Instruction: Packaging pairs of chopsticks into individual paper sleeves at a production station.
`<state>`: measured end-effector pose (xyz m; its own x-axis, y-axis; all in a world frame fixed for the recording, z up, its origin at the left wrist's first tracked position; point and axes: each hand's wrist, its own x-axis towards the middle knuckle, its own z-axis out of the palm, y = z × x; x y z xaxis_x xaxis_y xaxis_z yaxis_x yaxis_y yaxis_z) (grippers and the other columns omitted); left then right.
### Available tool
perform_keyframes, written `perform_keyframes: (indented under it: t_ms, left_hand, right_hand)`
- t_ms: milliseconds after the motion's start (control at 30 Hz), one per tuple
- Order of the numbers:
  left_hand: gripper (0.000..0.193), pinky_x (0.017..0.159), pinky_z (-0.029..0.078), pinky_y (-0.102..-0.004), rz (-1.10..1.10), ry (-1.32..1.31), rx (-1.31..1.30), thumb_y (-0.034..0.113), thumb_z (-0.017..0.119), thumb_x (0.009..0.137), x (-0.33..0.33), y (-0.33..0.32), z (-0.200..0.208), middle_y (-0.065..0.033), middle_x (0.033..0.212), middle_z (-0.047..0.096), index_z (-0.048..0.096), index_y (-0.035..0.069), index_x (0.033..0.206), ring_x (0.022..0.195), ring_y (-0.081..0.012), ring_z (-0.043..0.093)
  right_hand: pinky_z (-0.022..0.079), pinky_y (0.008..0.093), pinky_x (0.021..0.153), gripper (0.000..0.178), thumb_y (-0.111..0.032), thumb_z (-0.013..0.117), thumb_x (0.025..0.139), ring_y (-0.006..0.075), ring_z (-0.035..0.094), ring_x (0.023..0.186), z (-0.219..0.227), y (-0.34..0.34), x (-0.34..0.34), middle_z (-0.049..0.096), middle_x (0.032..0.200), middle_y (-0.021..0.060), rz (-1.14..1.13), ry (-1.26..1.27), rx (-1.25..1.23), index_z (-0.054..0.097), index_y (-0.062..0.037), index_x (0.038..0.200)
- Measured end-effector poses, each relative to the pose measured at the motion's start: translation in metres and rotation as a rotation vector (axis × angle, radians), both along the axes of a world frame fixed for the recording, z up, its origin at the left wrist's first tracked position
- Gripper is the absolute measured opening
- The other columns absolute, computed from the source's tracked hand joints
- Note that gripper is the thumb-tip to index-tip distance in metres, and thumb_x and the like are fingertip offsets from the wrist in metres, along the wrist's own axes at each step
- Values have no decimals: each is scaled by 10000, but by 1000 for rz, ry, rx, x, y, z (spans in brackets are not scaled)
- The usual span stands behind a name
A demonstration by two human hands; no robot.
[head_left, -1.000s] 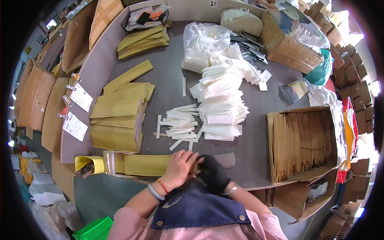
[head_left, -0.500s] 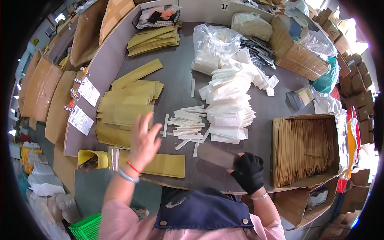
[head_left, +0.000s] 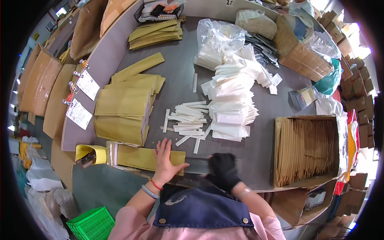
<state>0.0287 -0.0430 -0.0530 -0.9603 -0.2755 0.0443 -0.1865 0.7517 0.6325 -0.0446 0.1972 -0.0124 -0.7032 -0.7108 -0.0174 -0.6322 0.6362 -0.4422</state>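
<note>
A yellow-brown paper envelope [head_left: 136, 157] lies lengthwise along the table's front edge. My left hand [head_left: 165, 163] is open on its right part, fingers spread and thumb stretched to the right. Just right of the envelope is a flat grey plate [head_left: 197, 165], low over the table. My right hand [head_left: 224, 170], in a black fingerless glove and smeared by motion, grips the plate's right end. Behind my left hand stand overlapping piles of the same envelopes [head_left: 120, 102]. Cut white paper strips [head_left: 188, 120] lie scattered beyond my hands, beside a heap of white paper packets [head_left: 230, 104].
A carton of brown envelopes [head_left: 306, 150] stands at the right. A yellow holder [head_left: 91, 155] sits at the left front corner. More envelopes [head_left: 156, 34], a wire basket [head_left: 160, 14], a clear plastic bag [head_left: 220, 34] and an open carton [head_left: 304, 58] are at the back.
My left hand has come down from over the envelope piles onto the front envelope. My right hand has moved left and nearer to me with the grey plate.
</note>
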Motion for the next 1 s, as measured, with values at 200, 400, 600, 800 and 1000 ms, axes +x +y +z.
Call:
perform_keyframes:
  t_ms: [200,400,600,800,1000]
  left_hand:
    - [515,997,412,-477,-134,86,76,220,848,702,-31,-12,-1,-152,1201,601,644,36,1137,1170,-371,535]
    - [149,729,467,-436,-272,118,-238,121,765,755,-73,-21,-1,-78,859,619,647,67,830,860,-307,597]
    - [54,690,479,-437,-477,164,34,61,669,839,-100,19,34,-124,813,590,624,32,834,826,-334,585]
    - [45,801,504,-416,-322,409,111,6,660,820,-157,64,20,-131,1006,608,636,5,858,918,-336,599]
    - [111,779,511,-403,-363,499,-45,-18,710,764,-163,78,15,-103,1006,604,644,18,847,902,-304,601]
  right_hand:
    - [372,481,963,653,-418,814,688,282,556,1111,1,-3,-10,599,1171,97,-54,77,-216,589,-134,1231]
    - [474,367,909,298,-100,769,810,257,601,993,6,136,-28,625,1027,96,-968,221,-184,623,-44,1064]
    - [487,426,902,320,-218,644,904,366,615,1024,-24,282,-25,652,1084,179,-1168,294,285,649,0,1138]
    - [492,464,874,262,-209,594,905,395,629,1006,-11,269,-36,678,1029,198,-1246,138,393,671,-23,1072]
    - [484,454,896,289,-226,546,953,411,611,1042,-8,272,-27,661,1095,225,-1380,103,347,637,16,1082]
